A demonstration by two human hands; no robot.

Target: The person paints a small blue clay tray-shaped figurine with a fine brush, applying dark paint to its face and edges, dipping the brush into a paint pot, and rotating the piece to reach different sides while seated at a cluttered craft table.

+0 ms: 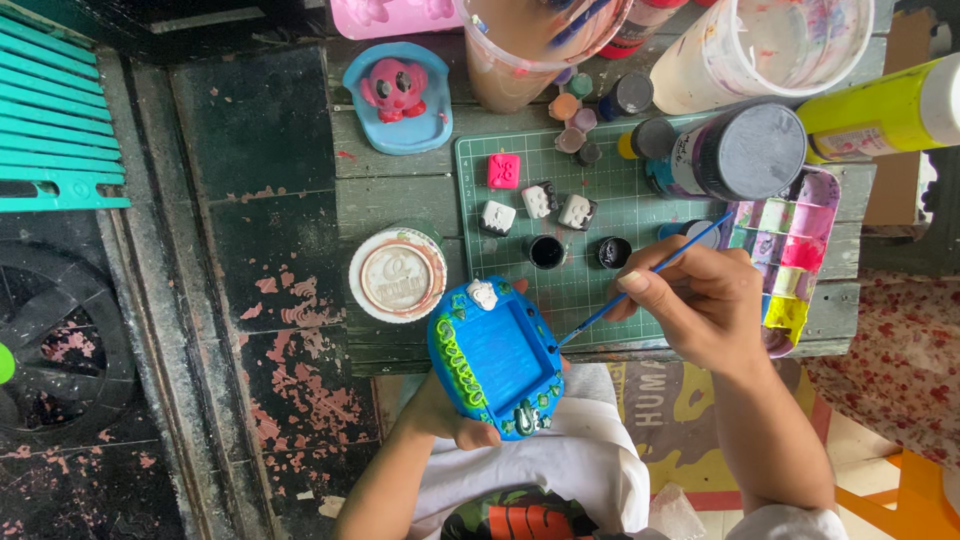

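My left hand (447, 410) holds a blue plaster tray (497, 357) from below; it has a green wavy trim on its left rim and small white and green figures at its ends. My right hand (700, 300) pinches a thin blue paintbrush (640, 279), its tip touching the tray's right edge. Both sit over the near edge of a green cutting mat (590, 215).
On the mat lie a pink square piece (503, 170), three small white pieces (538, 206) and two open black paint pots (547, 252). A paint palette (790, 250), a black-lidded jar (745, 150), a yellow bottle (885, 110), cups, a pink figure dish (398, 95) and a round white lid (398, 275) surround it.
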